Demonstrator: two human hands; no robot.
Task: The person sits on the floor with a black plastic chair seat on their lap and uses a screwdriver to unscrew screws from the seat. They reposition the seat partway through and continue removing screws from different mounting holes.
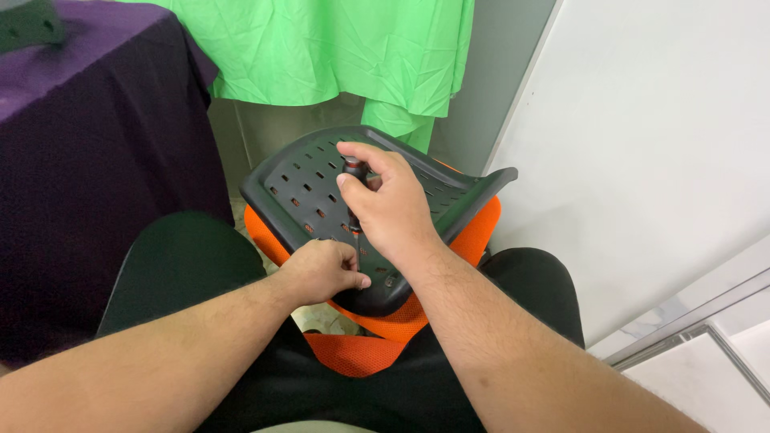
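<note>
A black perforated plastic chair shell (305,184) with orange mesh fabric (473,232) under it rests between my knees. My right hand (385,200) is closed around the dark handle of a screwdriver (354,172), which stands upright on the shell. My left hand (325,269) is curled with its fingertips pinched at the lower end of the tool, near the shell's front edge. The tip of the tool is hidden by my hands.
A table under dark purple cloth (96,160) stands at the left. Green fabric (337,48) hangs behind the chair part. A white wall panel (658,144) fills the right, with a metal frame (690,329) at the lower right. My legs wear black trousers (176,256).
</note>
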